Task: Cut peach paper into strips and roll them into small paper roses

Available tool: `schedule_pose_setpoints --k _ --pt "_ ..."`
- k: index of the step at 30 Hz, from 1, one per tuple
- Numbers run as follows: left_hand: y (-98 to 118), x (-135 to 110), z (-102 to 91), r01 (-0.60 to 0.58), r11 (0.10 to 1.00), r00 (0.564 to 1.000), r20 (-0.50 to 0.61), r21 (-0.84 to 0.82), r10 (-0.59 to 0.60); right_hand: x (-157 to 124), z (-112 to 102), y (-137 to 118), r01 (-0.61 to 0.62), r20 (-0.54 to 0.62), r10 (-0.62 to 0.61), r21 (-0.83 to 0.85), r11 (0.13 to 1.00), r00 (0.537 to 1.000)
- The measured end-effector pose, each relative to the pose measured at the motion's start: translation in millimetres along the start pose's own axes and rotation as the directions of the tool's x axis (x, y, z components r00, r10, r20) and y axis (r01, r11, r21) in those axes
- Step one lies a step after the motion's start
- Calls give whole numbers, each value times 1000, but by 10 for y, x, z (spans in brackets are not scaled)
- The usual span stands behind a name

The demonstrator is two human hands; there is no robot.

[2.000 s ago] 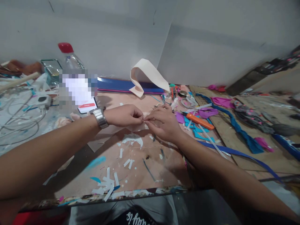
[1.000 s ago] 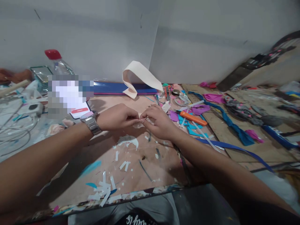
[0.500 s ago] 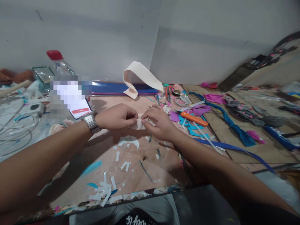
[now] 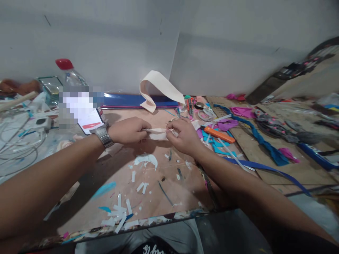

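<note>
A cream-coloured strip [image 4: 157, 134], of paper or cloth, is stretched level between my two hands, just above the worktable [image 4: 185, 187]. My left hand [image 4: 129, 129] pinches its left end, with a metal watch on the wrist. At the other end, the thumb and fingers of my right hand [image 4: 182, 135] are closed on the strip. Behind the hands a wider cream band [image 4: 161, 83] stands bent in a loop, leaning near the wall. Which material either piece is made of I cannot tell.
Left of my hands leans a lit phone [image 4: 90, 116], with a red-capped bottle [image 4: 65, 64] behind it. An orange cutter [image 4: 219, 134] lies among coloured scraps on the right. White paper bits [image 4: 119, 211] litter the front edge. A blue strip [image 4: 267, 167] trails right.
My hands have drawn apart, the left one leftward and the right one rightward. More of the cream strip now shows between them.
</note>
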State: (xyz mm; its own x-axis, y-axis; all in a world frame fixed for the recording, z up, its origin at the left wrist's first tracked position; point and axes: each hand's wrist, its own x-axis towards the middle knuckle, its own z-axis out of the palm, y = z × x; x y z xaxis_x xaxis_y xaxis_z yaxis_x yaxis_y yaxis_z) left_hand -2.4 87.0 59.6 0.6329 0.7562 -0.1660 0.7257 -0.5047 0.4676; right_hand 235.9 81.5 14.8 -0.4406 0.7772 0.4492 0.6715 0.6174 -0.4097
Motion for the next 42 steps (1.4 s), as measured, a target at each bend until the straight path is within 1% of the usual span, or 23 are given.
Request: schedule_pose_setpoints --k 4,10,14,19,23,26,29,31,33,37,42 --pt "-45 12 -8 94 993 995 32 74 -97 -2 5 17 -31 -6 31 -14 999 999" --pt "-143 20 -38 141 976 985 71 167 -155 13 9 70 -74 -16 74 3 997 997" --pt "-196 26 -45 122 968 987 72 217 -141 19 13 92 -109 -30 109 18 994 994" --pt "-192 13 -61 93 975 989 97 200 -114 23 -2 82 -99 -37 100 17 995 994" --pt "-207 9 -50 108 965 988 78 239 -130 38 -14 109 -117 -53 118 34 993 992" --pt "-242 17 -29 113 955 986 86 275 -142 54 -11 168 -146 -83 149 44 988 985" --pt "-251 24 -19 114 961 985 94 252 -142 62 -3 205 -164 -99 170 66 984 980" --pt "-228 25 -21 97 975 987 110 198 -120 59 1 188 -156 -83 162 71 985 983" --pt "-187 23 -21 66 987 989 121 148 -84 49 2 137 -123 -45 126 67 990 991" --pt "-102 20 -1 14 997 995 100 80 -22 18 4 13 -24 -3 24 64 998 1000" --pt "-45 21 55 -68 997 994 93 31 64 -18 45 -55 21 48 -24 75 997 999"
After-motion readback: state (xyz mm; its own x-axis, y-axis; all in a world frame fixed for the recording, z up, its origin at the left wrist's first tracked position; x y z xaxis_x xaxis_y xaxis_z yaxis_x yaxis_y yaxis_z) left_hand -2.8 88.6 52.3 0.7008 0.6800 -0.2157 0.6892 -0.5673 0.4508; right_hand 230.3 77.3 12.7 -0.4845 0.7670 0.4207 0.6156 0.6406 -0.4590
